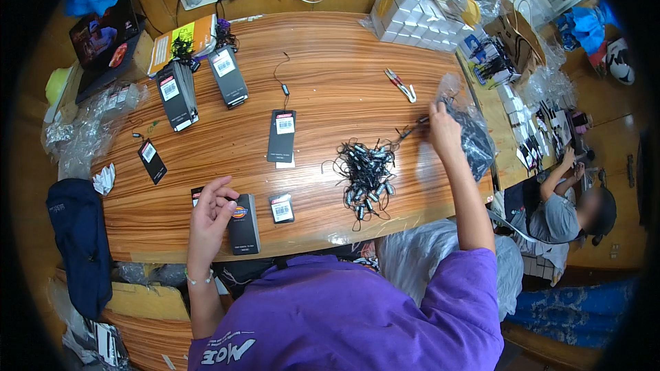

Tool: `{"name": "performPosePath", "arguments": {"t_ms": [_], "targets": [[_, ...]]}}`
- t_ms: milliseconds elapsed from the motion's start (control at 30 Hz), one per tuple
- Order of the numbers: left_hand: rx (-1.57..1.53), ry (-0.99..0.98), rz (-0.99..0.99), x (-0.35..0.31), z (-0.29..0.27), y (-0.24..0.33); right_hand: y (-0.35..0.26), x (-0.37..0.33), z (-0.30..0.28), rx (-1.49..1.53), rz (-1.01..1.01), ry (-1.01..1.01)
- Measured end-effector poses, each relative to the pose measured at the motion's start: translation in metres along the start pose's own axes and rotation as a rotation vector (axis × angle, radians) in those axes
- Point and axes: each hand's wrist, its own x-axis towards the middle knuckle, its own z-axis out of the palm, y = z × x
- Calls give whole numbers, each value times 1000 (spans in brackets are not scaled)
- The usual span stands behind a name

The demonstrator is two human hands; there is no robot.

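The right hand [445,127] is at the clear bag [479,145] near the right edge of the bench [330,69], fingers bent and nearly together; a few loose cords [410,128] trail beside the fingertips, but whether they are pinched cannot be told. The cord pile [368,177] lies between the bag and the small tag [281,209], toward the near edge. Its loops look tangled, so a light pinch and slow pull would likely serve better than a tug. The left hand [208,218], loosely curled with nothing seen in it, is by the tag stack [243,232] at the near edge; a gentle touch there should keep the stack square.
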Motion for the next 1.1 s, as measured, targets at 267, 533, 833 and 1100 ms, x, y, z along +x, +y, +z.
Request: {"name": "performPosePath", "arguments": {"t_ms": [267,533,833,1100], "targets": [[-19,19,1,-3,-11,-9,31,9,-78,630,94,286],[6,1,10,0,-2,-4,32,-26,-165,922,7,195],[22,-1,-6,-2,-6,-5,-3,-61,-137,1151,-122,-308],[29,24,-3,-5,-7,-4,14,-76,-4,135,357,35]]}}
